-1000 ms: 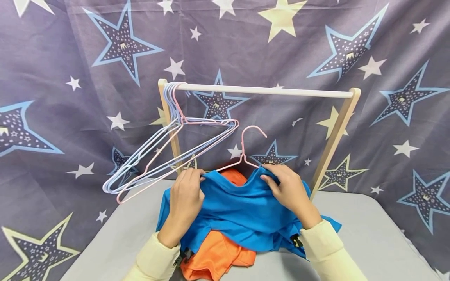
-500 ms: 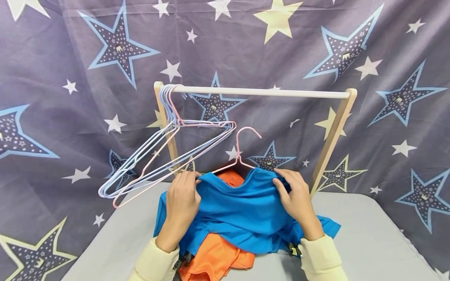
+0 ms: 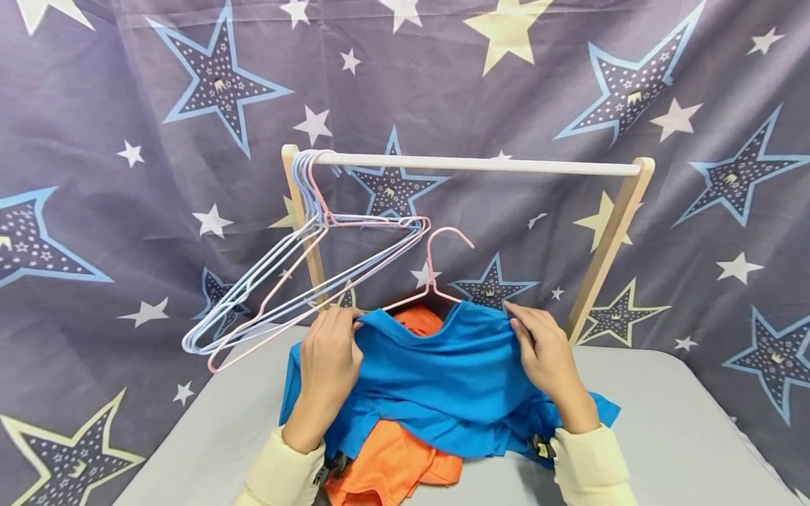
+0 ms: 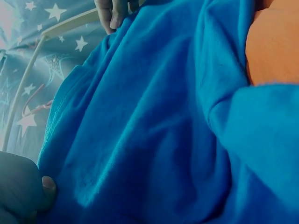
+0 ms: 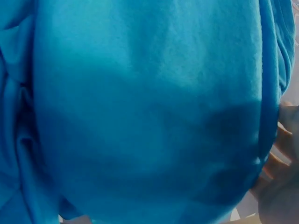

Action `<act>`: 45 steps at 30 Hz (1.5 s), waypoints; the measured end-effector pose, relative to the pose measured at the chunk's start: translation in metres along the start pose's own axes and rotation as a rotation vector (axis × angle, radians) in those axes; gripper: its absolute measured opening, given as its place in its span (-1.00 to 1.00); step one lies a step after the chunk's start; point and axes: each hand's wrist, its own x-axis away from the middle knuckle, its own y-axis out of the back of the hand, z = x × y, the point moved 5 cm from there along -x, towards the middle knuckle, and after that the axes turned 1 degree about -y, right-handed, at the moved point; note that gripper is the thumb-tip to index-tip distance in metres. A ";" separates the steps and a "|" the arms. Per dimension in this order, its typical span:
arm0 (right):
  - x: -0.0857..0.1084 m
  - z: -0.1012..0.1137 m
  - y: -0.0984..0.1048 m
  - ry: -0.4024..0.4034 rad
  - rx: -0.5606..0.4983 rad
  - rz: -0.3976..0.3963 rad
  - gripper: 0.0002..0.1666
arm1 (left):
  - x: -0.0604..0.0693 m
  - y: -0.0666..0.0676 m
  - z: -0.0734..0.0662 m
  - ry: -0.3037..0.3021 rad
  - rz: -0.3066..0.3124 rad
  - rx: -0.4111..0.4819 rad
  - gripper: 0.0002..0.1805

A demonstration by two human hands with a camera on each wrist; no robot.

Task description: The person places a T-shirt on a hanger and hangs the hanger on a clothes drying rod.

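A blue T-shirt (image 3: 443, 379) is spread between both hands, its neckline toward the rack. A pink hanger (image 3: 431, 260) sticks up through the neck opening, hook bare; its lower part is hidden inside the shirt. My left hand (image 3: 330, 358) pinches the left shoulder, and its thumb lies on the cloth in the left wrist view. At the other shoulder my right hand (image 3: 548, 355) pinches the fabric between thumb and fingers. Blue cloth (image 5: 149, 112) fills most of the right wrist view. Underneath lies an orange garment (image 3: 395, 464), partly covered.
Behind the shirt stands a rack with a white rail (image 3: 481, 164) and wooden posts. Several blue and pink hangers (image 3: 253, 295) hang at its left end, reaching out near my left hand. A grey-covered surface (image 3: 658, 422) lies below, and a star-patterned curtain (image 3: 455, 91) closes the back.
My right hand has slid outward to the right along the shirt's shoulder, away from the neckline. The left hand keeps its hold at the left shoulder. The hanger's hook has shifted slightly left.
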 end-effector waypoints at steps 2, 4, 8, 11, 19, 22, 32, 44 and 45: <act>0.001 0.001 0.002 0.009 0.008 0.021 -0.56 | -0.001 0.000 -0.001 -0.006 0.002 0.000 -0.83; 0.001 0.003 0.004 0.021 0.007 0.029 -0.56 | -0.002 0.000 -0.003 -0.009 0.000 0.002 -0.83; 0.001 0.005 0.006 0.032 0.013 0.030 -0.67 | -0.002 0.001 -0.004 -0.016 -0.013 0.003 -0.82; 0.001 0.006 0.005 0.017 0.000 0.024 -0.72 | -0.001 0.002 -0.003 -0.017 -0.017 0.004 -0.81; 0.000 0.011 -0.003 0.054 -0.070 0.091 -0.49 | 0.001 0.004 0.000 -0.028 -0.010 0.013 -0.85; 0.001 0.011 -0.006 0.074 -0.073 0.115 -0.56 | 0.001 0.004 0.002 -0.031 -0.011 0.010 -0.87; 0.001 0.011 -0.004 0.075 -0.048 0.079 -0.68 | 0.000 0.004 0.004 -0.021 0.006 0.007 -0.92; 0.000 0.017 0.004 0.167 0.041 0.021 -0.60 | -0.001 0.008 0.005 -0.017 0.015 -0.001 -0.90; 0.000 0.016 0.006 0.170 0.051 0.024 -0.59 | -0.001 0.008 0.005 -0.016 0.014 -0.002 -0.91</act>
